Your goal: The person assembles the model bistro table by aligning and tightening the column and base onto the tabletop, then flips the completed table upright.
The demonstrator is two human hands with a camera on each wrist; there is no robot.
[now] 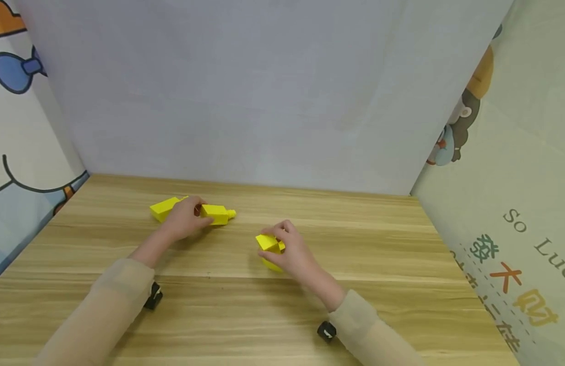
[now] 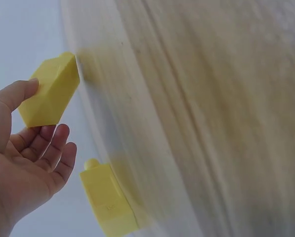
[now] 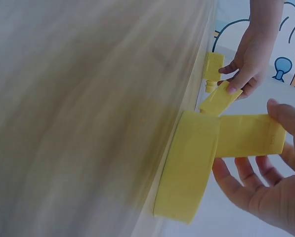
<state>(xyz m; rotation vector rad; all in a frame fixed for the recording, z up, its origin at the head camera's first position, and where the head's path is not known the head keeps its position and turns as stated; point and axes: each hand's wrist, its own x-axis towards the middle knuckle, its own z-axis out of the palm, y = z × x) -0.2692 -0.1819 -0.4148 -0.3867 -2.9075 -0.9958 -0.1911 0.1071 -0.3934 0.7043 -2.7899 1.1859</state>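
Observation:
My left hand (image 1: 184,218) grips a yellow bottle-shaped block (image 1: 213,214) with a small round knob at its right end. Behind that hand, a second yellow knobbed block (image 1: 164,209) rests on the table, partly covered by the hand in the head view. Toward the middle, my right hand (image 1: 295,254) pinches another yellow block (image 3: 251,136) between thumb and fingers. Just under it, a wider yellow piece (image 3: 189,168) with a curved side sits on the table. In the right wrist view, the held block's end meets or overlaps this piece's side.
The wood-grain table (image 1: 209,315) runs back to a plain pale wall (image 1: 245,101). Printed cartoon cloths (image 1: 21,132) border the left side, with a lettered panel (image 1: 502,203) on the right. Small black devices (image 1: 327,331) show beside both sleeve cuffs.

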